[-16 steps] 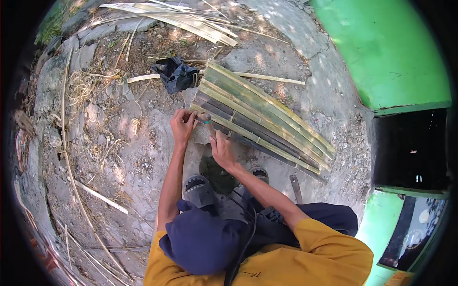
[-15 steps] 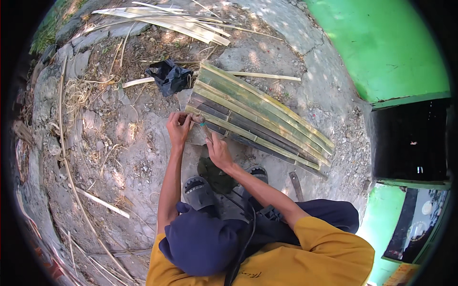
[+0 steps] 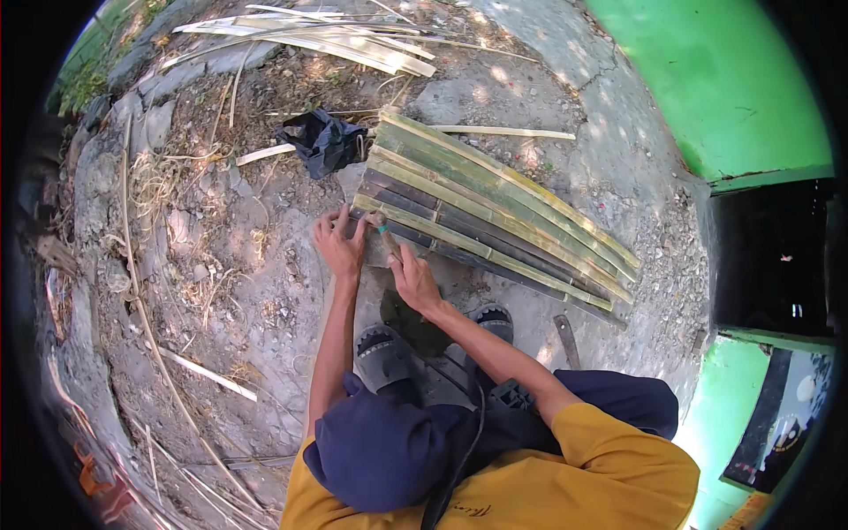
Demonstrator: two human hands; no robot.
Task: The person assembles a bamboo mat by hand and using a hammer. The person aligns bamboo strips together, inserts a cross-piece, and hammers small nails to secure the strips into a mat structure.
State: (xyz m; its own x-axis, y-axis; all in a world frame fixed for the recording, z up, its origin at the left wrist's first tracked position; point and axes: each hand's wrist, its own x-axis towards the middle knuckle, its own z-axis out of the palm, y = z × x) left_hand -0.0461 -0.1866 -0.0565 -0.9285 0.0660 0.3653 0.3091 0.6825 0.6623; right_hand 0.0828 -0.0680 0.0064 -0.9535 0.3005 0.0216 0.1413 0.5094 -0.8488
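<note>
Split bamboo slats [image 3: 495,208], green, yellowish and dark, lie side by side in a fanned panel on the ground ahead of me. At the panel's near left end, my right hand [image 3: 417,281] grips the handle of a hammer [image 3: 386,235]. It has a brown head and a turquoise band, and the head rests close to the slat ends. My left hand [image 3: 340,245] is just left of the hammer head at the slat corner, its thumb and fingers apart. Anything small under its fingertips is too small to make out.
A black plastic bag [image 3: 325,141] lies by the panel's far left corner. Pale bamboo strips [image 3: 309,40] are piled at the back. A flat blade-like tool [image 3: 567,342] lies right of my feet. A green wall [image 3: 715,88] stands at right. Long strips [image 3: 140,300] lie at left.
My left thumb and fingers have parted from a pinch at the slat end. The hammer stays close to the same corner in my right hand. The whole view has shifted slightly.
</note>
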